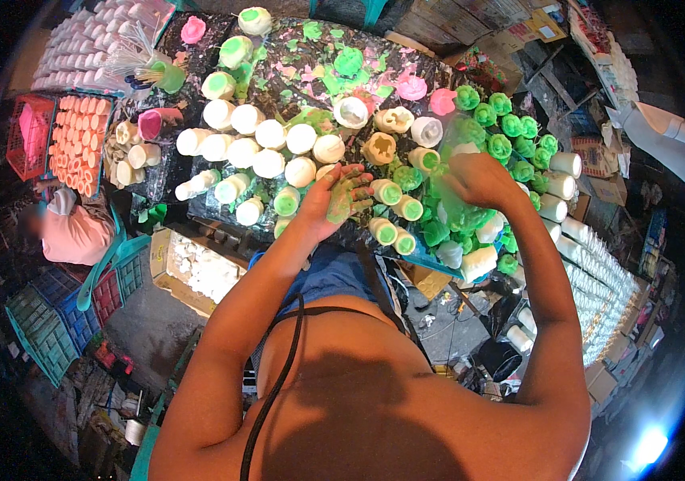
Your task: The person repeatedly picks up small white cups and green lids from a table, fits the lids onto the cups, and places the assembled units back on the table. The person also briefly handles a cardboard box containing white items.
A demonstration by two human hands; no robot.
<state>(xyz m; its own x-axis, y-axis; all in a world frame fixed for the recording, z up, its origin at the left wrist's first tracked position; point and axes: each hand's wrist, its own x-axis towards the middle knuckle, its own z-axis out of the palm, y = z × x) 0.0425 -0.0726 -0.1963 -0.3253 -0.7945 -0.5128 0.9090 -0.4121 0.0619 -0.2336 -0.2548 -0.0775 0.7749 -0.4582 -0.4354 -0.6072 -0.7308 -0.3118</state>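
Note:
My left hand point(348, 195) is palm up over the near edge of the work table, fingers stretched and apart, green smears across the palm. Beside its fingertips stand white cylinders with green tops point(387, 192), which look like filled moulds. My right hand point(480, 179) is curled over the crowded right side of the table. A blurred, see-through green shape point(459, 196) shows at its fingers, so what it holds is hard to make out. Green rose-shaped pieces point(437, 232) lie heaped below it in a blue tray point(431, 265), and more green roses point(500, 146) stand beyond.
Rows of white cylinders point(269, 163) fill the table's left half. Green and pink scraps point(294, 72) litter the dark surface, with pink roses point(411, 87) among them. Long white rows point(599, 272) stand at right. A carton of white pieces point(168, 264) and a person in pink point(78, 232) are at left.

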